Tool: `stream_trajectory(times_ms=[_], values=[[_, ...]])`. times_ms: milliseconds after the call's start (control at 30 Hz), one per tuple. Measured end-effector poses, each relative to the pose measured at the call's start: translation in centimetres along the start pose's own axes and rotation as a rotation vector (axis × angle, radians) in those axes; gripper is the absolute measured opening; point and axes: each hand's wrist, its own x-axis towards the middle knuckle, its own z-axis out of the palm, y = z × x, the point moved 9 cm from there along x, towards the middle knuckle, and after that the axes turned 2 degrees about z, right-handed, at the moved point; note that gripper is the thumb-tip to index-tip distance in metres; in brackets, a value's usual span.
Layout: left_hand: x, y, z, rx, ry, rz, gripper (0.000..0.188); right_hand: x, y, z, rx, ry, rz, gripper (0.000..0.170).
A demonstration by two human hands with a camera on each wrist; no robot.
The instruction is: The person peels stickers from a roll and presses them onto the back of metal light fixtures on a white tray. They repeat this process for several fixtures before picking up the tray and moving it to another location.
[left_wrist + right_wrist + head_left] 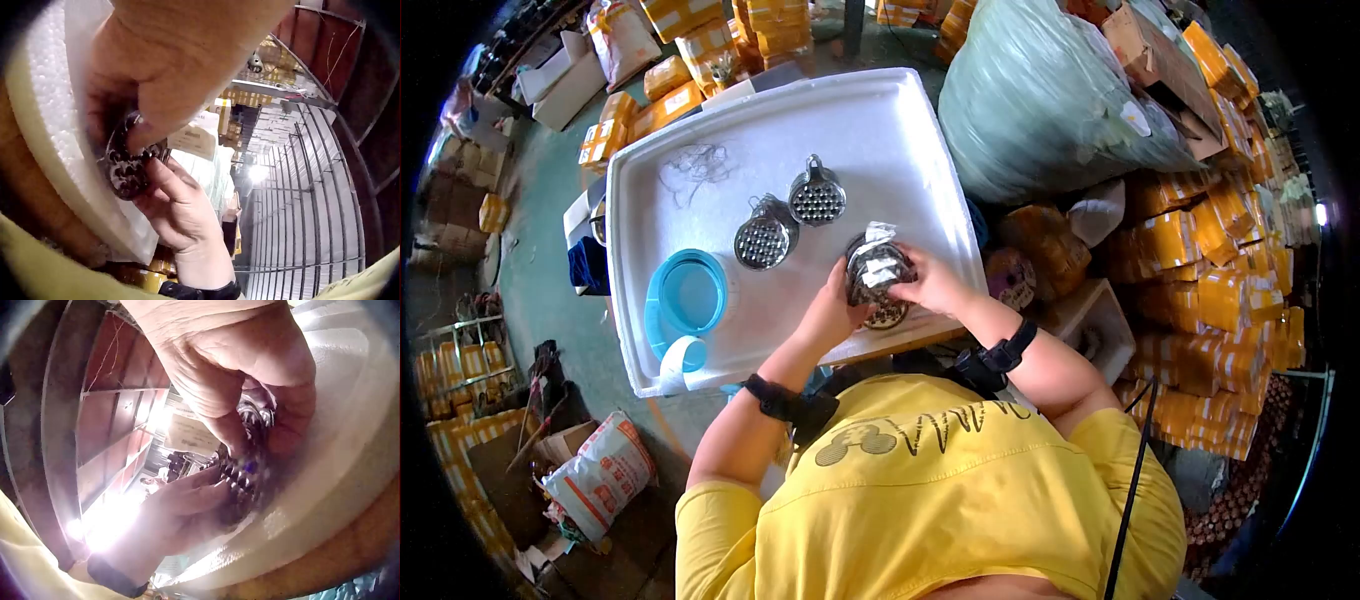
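Observation:
Both hands hold a round, shiny metal piece [868,265] with a studded face and white paper labels [881,271], near the front right of a white foam tray [780,110]. My left hand [833,312] grips its left side, and my right hand [935,283] grips the right side with the thumb across it. In the left wrist view the dark studded face [122,175] shows between the fingers of both hands. The right wrist view has the studs [240,481] beside the fingertips, with part of the piece hidden. Two similar metal pieces, one near [762,243] and one farther [817,195], lie in the tray.
A light-blue ring-shaped object [662,300] sits at the tray's left, and thin tangled strands [698,170] lie behind it. Beyond the tray's right edge stands a large pale-green plastic bag [1050,110]. Taped yellow parcels [1200,290] are stacked at the right.

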Motion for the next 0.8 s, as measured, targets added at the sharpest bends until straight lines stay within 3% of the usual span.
stream_trajectory(times_ms=[100,133,167,233,267,367,400,500,533,633,667,767,800], values=[[2.6,0.5,0.4,0.024,0.026,0.048,0.077,0.3,-1.8,-2.4,-0.06,0.069,0.136,0.066],[3.4,1.7,0.3,0.067,0.03,0.048,0.077,0.6,-3.3,-3.4,-0.199,0.119,0.01,0.067],[3.9,4.0,-0.1,0.195,0.051,0.012,0.08,1.1,-3.1,-4.2,-0.054,0.15,0.036,0.065],[6.9,2.9,0.1,0.115,0.18,0.277,0.075,2.2,-4.7,-6.2,-0.074,0.189,-0.045,0.058],[7.6,4.2,0.1,0.224,0.095,0.078,0.072,3.3,-5.2,-7.0,-0.236,0.225,-0.165,0.045],[7.8,5.4,-0.1,0.503,0.095,-0.008,0.07,5.3,-2.9,-6.2,-0.46,0.115,-0.143,0.037],[7.7,4.8,-0.1,0.425,0.057,-0.066,0.069,5.4,-2.3,-6.2,-0.455,0.104,-0.164,0.034],[6.0,5.9,-1.3,0.479,0.083,0.007,0.069,4.4,-2.9,-6.3,-0.132,0.213,-0.362,0.036],[5.1,6.2,-1.6,0.48,0.048,-0.107,0.068,4.2,-2.6,-6.0,-0.129,0.208,-0.317,0.038],[4.7,5.8,-1.7,0.606,0.086,0.052,0.067,3.4,-2.5,-6.1,-0.128,0.206,-0.189,0.042],[4.5,5.7,-1.6,0.584,0.082,0.025,0.068,1.4,-6.3,-5.8,-0.24,0.193,-0.095,0.045],[4.5,5.7,-1.1,0.525,0.051,-0.029,0.071,0.7,-7.9,-6.1,-0.43,0.444,-0.216,0.044],[5.0,5.6,-0.9,0.512,0.035,-0.032,0.072,0.5,-8.7,-5.9,-0.428,0.386,-0.263,0.045]])
